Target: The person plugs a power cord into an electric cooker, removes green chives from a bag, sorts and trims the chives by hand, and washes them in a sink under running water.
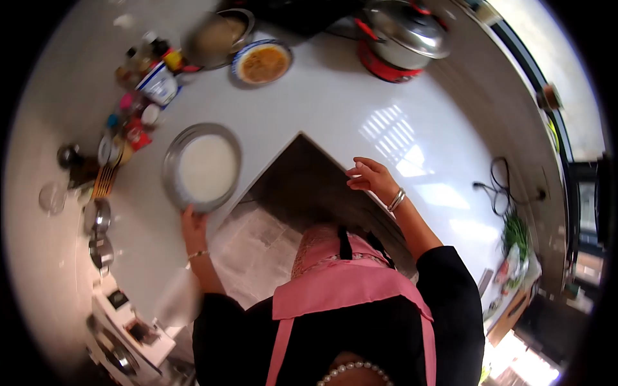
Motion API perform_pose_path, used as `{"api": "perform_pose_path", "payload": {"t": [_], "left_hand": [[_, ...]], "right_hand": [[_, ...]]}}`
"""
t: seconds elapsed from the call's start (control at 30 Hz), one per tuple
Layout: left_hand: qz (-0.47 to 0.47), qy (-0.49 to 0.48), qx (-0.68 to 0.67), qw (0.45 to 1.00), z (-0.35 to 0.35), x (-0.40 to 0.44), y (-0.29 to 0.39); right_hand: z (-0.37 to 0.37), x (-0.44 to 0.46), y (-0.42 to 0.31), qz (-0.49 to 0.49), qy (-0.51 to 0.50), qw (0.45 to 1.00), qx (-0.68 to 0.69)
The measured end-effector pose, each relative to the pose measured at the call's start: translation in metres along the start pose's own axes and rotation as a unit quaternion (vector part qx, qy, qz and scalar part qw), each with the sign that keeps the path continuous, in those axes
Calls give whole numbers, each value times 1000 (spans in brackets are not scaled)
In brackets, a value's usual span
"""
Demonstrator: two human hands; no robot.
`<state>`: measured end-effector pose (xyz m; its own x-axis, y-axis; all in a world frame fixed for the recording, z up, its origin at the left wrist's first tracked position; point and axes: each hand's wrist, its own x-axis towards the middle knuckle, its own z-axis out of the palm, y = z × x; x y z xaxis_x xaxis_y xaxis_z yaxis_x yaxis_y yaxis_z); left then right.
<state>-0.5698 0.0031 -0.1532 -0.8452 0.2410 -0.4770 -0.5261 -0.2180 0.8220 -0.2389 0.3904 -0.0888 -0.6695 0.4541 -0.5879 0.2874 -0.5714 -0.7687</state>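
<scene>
A round metal bowl (pixel 172 161) stands on the pale counter at the left, holding a smooth white mass (pixel 207 168); whether it is liquid or dough I cannot tell. My left hand (pixel 193 226) is closed on the bowl's near rim, with a bracelet at the wrist. Near the counter's inner edge, my right hand (pixel 374 180) hovers with loosely bent fingers apart and nothing in them. Silver bangles circle that wrist.
Behind the bowl are a patterned dish (pixel 262 63) of orange-brown food and bottles and packets (pixel 158 83). A lidded pot (pixel 412 35) stands far right on a red base. A black cord (pixel 499 186) and green vegetables (pixel 515 231) lie along the right wall.
</scene>
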Motion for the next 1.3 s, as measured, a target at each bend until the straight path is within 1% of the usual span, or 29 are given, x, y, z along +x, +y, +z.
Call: {"api": "perform_pose_path", "payload": {"t": [0.07,0.17,0.23,0.27,0.3,0.33,0.37,0.4,0.43,0.53,0.6,0.63,0.7,0.77,0.83,0.9,0.97,1.03,1.1,1.2,1.23,1.27,1.3], "left_hand": [[-5,-18,-40,999,-13,17,-1],[6,-9,-59,998,-29,31,-1],[16,3,-61,998,-43,44,-4],[98,-20,82,992,-60,47,-7],[180,-45,222,957,-78,51,-12],[260,-69,353,896,-81,58,-15],[179,-22,261,948,-66,54,-5],[94,26,166,981,-39,37,16],[5,77,68,995,-20,27,27],[135,244,92,956,-42,32,48],[326,195,91,920,-22,20,63],[344,165,123,916,20,-5,68],[298,106,182,931,108,-42,74],[236,7,142,961,182,-50,65],[211,-170,170,947,252,-52,52],[157,-269,132,941,321,-44,29],[100,-323,140,931,406,-45,16],[80,-403,129,902,462,-24,-3],[16,-441,68,895,512,7,-28],[-42,-360,5,932,573,51,-65],[-42,-348,-24,936,584,62,-76],[-37,-333,-56,941,595,67,-85],[-66,-324,-104,938,604,54,-87]], "right_hand": [[-26,-9,3,-9,37,999,22],[-49,-21,1,-4,89,994,59],[-69,-26,-2,-16,110,992,57],[-77,-28,-2,-20,120,991,58],[-84,-31,-6,-31,124,990,65],[-91,-34,-10,-35,135,988,70],[-97,-36,-15,-42,142,987,65],[-104,-38,-21,-50,147,986,61],[-112,-39,-26,-52,157,984,65],[-145,-38,-45,-78,173,978,82],[-169,-34,-69,-115,189,972,76],[-184,-31,-79,-139,200,967,71],[-213,-15,-105,-181,227,954,74],[-240,10,-131,-215,242,941,99],[-249,33,-155,-228,225,937,136],[-258,60,-186,-252,208,932,155],[-262,88,-206,-277,194,925,170],[-260,109,-232,-294,211,913,186],[-263,130,-257,-322,229,898,192],[-266,161,-282,-332,255,885,203],[-266,167,-291,-312,259,890,209],[-271,180,-301,-310,232,896,220],[-281,193,-306,-306,201,901,233]]}}
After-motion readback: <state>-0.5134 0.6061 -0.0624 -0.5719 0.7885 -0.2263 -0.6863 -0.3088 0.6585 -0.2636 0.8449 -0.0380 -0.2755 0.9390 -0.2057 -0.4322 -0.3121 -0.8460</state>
